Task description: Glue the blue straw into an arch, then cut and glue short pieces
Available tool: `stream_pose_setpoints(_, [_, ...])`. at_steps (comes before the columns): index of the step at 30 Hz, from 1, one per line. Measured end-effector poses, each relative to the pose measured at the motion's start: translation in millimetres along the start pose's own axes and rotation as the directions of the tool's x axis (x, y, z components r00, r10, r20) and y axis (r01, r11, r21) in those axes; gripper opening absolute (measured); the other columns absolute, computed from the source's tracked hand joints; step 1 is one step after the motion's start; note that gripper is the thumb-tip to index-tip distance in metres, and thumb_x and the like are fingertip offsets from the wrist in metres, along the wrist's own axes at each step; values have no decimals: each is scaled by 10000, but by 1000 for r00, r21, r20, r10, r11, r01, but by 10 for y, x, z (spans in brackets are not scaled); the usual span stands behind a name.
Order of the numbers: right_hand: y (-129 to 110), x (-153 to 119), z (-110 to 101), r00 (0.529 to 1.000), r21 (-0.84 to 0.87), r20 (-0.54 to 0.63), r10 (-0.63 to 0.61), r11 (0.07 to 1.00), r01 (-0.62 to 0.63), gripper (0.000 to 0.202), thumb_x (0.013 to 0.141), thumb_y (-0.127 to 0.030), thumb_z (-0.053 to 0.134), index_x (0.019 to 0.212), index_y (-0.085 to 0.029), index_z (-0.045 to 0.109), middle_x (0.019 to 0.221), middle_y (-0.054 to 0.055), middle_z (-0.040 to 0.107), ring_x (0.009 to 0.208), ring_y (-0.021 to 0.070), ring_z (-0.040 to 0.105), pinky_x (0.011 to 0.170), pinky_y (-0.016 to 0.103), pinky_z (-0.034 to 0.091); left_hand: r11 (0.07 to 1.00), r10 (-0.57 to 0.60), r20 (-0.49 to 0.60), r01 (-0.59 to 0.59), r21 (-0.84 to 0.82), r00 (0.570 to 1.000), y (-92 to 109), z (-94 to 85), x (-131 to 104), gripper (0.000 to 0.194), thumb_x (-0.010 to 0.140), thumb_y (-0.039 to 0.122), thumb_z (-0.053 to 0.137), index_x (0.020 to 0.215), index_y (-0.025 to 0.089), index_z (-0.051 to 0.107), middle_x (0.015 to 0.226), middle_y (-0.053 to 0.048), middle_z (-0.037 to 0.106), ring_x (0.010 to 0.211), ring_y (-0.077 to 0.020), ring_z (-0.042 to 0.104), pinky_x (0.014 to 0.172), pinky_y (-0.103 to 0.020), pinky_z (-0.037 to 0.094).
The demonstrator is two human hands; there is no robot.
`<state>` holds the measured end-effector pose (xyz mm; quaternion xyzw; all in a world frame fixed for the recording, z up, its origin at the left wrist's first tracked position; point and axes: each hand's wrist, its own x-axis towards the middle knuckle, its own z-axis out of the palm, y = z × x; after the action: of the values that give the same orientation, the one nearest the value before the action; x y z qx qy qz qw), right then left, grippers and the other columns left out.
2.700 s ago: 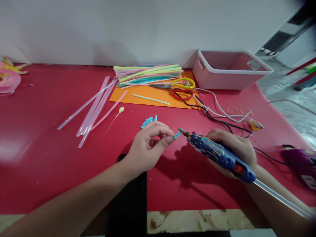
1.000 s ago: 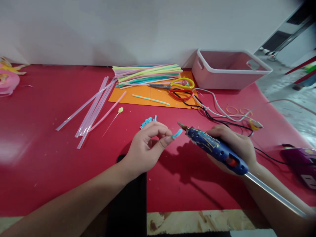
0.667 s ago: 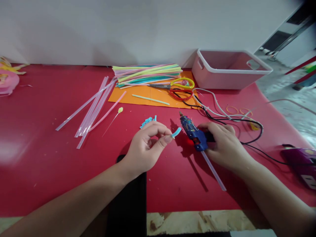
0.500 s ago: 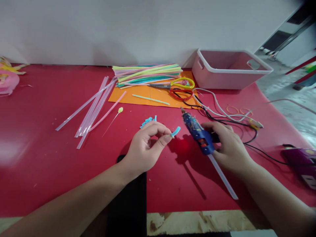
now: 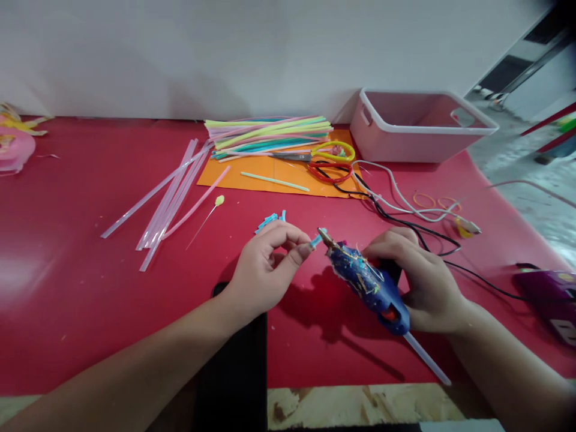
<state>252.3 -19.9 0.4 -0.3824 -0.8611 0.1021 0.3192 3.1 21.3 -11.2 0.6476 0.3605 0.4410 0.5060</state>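
Between the thumb and index finger of my left hand [image 5: 270, 273] is a short blue pipe cleaner piece [image 5: 316, 241]. My right hand [image 5: 420, 279] is wrapped around the handle of a blue glue gun [image 5: 366, 282], its body streaked with dried glue strands. The gun's metal nozzle meets or overlaps the far end of the blue piece; I cannot tell if they touch. A clear glue stick [image 5: 427, 360] sticks out of the gun's rear. Just beyond my left fingers lie several cut blue pieces [image 5: 266, 223].
Pipe cleaners [image 5: 270, 135] and scissors [image 5: 333, 161] rest on orange paper [image 5: 256, 181]. Glue sticks [image 5: 173, 201] and a yellow-tipped wire [image 5: 219, 201] lie left. A pink bin [image 5: 405, 144] stands at the back right. Cables [image 5: 391, 204] run across the right; a black object [image 5: 234, 372] is near me.
My right hand has swung the glue gun toward me, and its nozzle has come left and down to the blue piece. My left hand has stayed almost still.
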Motion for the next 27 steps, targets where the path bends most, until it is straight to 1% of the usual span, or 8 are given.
stream_pose_setpoints(5, [-2,6,-8,999,24,38,-33,999,33,402,947,-555,522,1072,-174,552,812,52,636,715,199,596,757,397,388,1000,-8,-23,7,-28,1000,10,6,7,171,908,292,648,787,173,627,827,-44,579,755,-132,556,510,-173,428])
stream_pose_setpoints(7, [6,1,-12,999,18,39,-35,999,34,388,956,-541,510,1076,-174,550,819,55,641,719,200,601,764,399,389,999,-8,-26,8,-36,1000,23,8,8,166,906,289,648,791,171,632,820,-43,579,739,-129,550,501,-175,423])
stream_pose_setpoints(11, [22,-9,-17,999,-2,36,-25,1000,25,310,937,-458,543,1075,-181,551,818,50,641,716,201,600,767,398,394,999,-17,-32,16,-39,999,43,8,6,149,902,282,652,803,171,637,823,-41,586,705,-120,542,500,-182,421])
stream_pose_setpoints(17, [20,-13,-16,1000,0,22,-11,1000,11,333,927,-486,559,1068,-184,557,806,43,629,707,197,586,763,395,391,999,3,-27,-4,-34,1000,32,1,3,142,909,276,646,806,178,640,845,-44,603,722,-126,548,519,-190,431])
stream_pose_setpoints(20, [21,-12,-18,1000,-7,17,-9,1000,9,338,929,-487,557,1069,-180,554,801,42,620,704,194,578,762,391,391,999,26,-25,-27,-34,999,21,0,3,131,916,256,635,810,179,639,834,-37,590,731,-124,543,529,-190,431])
stream_pose_setpoints(24, [26,-6,-22,1000,-24,13,-9,1000,10,372,930,-526,546,1063,-179,560,802,45,625,702,196,580,762,391,390,999,43,-19,-44,-28,999,19,-1,5,133,917,254,636,808,177,640,807,-29,571,741,-127,536,547,-199,436])
stream_pose_setpoints(27, [30,-3,-25,1000,-32,1,-8,999,8,358,928,-518,549,1051,-183,565,800,43,631,698,196,586,762,391,386,998,50,-17,-51,-29,999,23,-4,5,127,917,255,637,817,178,643,814,-33,574,758,-134,539,539,-199,430])
